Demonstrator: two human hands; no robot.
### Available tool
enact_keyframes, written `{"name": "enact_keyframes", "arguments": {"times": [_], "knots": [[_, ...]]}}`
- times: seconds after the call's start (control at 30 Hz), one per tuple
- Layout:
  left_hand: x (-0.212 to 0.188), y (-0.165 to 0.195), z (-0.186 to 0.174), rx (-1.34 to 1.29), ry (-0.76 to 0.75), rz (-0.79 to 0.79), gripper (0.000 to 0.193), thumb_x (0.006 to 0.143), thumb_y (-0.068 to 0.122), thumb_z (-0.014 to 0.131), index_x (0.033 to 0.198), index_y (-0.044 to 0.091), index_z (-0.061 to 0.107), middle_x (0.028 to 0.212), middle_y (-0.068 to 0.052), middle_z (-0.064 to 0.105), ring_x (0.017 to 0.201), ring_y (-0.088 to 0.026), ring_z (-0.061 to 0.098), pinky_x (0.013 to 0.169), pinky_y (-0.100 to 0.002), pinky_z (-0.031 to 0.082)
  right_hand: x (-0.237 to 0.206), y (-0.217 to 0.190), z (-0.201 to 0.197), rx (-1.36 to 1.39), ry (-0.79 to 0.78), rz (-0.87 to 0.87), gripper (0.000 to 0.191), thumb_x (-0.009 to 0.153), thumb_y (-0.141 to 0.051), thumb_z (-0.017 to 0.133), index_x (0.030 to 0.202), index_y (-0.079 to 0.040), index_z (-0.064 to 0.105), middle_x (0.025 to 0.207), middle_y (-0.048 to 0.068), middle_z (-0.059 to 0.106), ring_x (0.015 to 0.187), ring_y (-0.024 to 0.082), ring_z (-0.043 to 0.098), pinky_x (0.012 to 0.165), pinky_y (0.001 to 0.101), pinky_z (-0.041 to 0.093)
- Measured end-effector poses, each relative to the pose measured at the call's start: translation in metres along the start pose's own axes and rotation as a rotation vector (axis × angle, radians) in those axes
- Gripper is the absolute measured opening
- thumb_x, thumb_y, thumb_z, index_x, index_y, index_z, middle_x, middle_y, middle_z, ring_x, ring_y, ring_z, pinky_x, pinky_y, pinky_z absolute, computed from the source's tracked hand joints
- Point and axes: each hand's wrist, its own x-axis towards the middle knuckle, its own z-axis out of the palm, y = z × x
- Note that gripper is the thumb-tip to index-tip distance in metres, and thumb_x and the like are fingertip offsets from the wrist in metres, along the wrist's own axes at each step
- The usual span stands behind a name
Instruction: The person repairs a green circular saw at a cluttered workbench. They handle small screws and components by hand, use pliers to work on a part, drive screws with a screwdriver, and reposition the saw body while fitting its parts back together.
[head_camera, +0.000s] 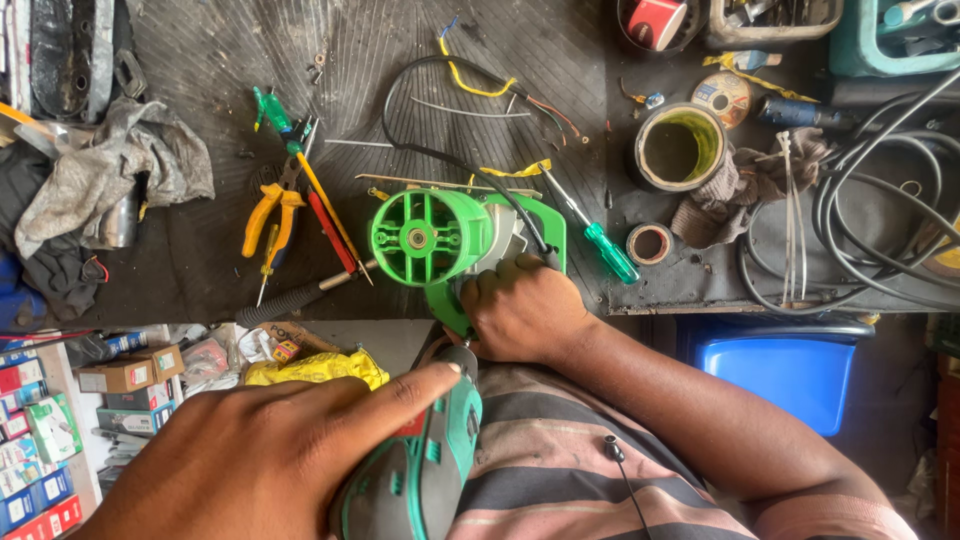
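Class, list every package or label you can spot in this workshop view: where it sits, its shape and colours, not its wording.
Brown cardboard boxes: lower left, rectangular, stacked.
Small colourful boxes: far left edge, red, blue and green, in rows.
Yellow plastic packet: below the bench edge, crumpled.
Red-and-white labelled item: top, inside a round tub.

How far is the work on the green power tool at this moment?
Done: the green tool housing lies open-ended on the bench, its black cable loose. In hand: the right hand steadies it while the left hand presses a green power driver against it. Left: the green screwdriver and pliers lie unused.
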Motion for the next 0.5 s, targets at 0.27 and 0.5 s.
{"name": "enact_keyframes", "arguments": {"times": [0.27, 0.5], "knots": [[-0.012, -0.021, -0.004, -0.322, -0.079, -0.272, 0.106, 0.064, 0.039, 0.091, 0.157, 0.044, 0.041, 0.118, 0.001, 0.082, 0.103, -0.019, 0.078, 0.091, -0.038, 0.057, 0.003, 0.001, -0.011, 0.041, -0.065, -0.014, 0.053, 0.067, -0.058, 0.076, 0.079, -0.007, 0.066, 0.071, 0.008, 0.065, 0.066, 0.028, 0.065, 0.060, 0.0419, 0.050], [-0.069, -0.094, 0.059, -0.522, 0.386, -0.260, 0.094, 0.073, 0.028, 0.086, 0.159, 0.028, 0.049, 0.130, -0.009, 0.072, 0.112, -0.023, 0.073, 0.096, -0.039, 0.053, 0.003, -0.004, -0.025, 0.054, 0.096, -0.019, 0.048, 0.077, -0.053, 0.075, 0.084, -0.007, 0.067, 0.075, 0.008, 0.062, 0.067, 0.027, 0.064, 0.060, 0.0417, 0.051]]}}
